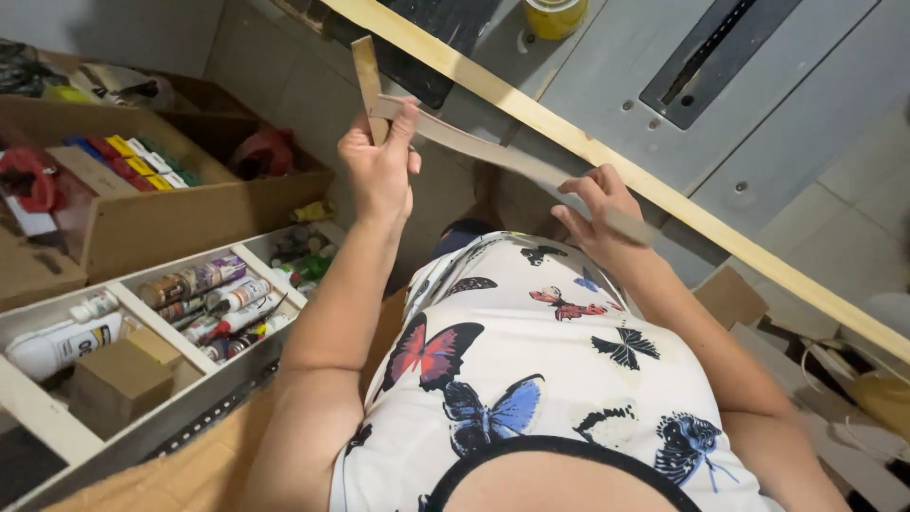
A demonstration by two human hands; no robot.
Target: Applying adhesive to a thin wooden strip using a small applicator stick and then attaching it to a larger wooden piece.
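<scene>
Butterfly-print shirt [531, 379] | left hand [381, 161], right hand [602, 213] grip thin bent wood strip [493, 152]

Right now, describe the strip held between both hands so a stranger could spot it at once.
Start at the grey saw table with the long pale wooden batten lying across its edge. Just below it, the left hand and the right hand hold a thin strip. Unlike the batten, it is duller brown, flatter and bent.

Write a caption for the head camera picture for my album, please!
Left hand and right hand hold thin wood strips beside a long slat, with a tray of tubes nearby.
</scene>
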